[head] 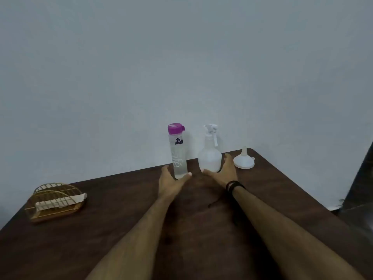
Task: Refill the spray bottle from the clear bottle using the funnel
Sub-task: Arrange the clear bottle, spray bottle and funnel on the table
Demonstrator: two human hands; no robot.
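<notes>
A tall clear bottle [178, 152] with a purple cap stands upright near the table's far edge. My left hand [171, 183] is wrapped around its base, thumb on the right side. To its right stands a white spray bottle [210, 156] with its trigger head on. My right hand [224, 172] cups the base of the spray bottle, fingers on both sides. A white funnel [244, 160] rests upside down on the table, spout up, just right of the spray bottle and untouched.
The dark wooden table [121, 219] runs to a pale wall at the back. A gold wire holder [54, 201] with a white item in it sits at the left. A dark object [361, 178] stands beyond the table's right edge.
</notes>
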